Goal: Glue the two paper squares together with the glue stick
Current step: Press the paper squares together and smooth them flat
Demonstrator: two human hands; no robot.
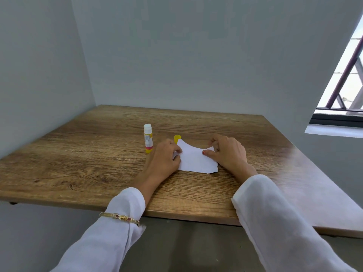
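Your two hands rest on a wood-grain counter [78,154] with a matte brown surface, set into a corner of pale grey walls. Between them lies white paper [198,160], roughly square with uneven, torn-looking edges; its far edge curls up off the counter. Whether it is one sheet or two stacked cannot be told. Your left hand [164,160] pinches the paper's left edge, its grip closed on it. Your right hand [227,152] holds the far right corner between thumb and fingers, closed on it too. The glue stick [148,138], a white and yellow cylinder, stands upright and uncapped just left of your left hand. Its yellow cap [177,138] sits behind the paper.
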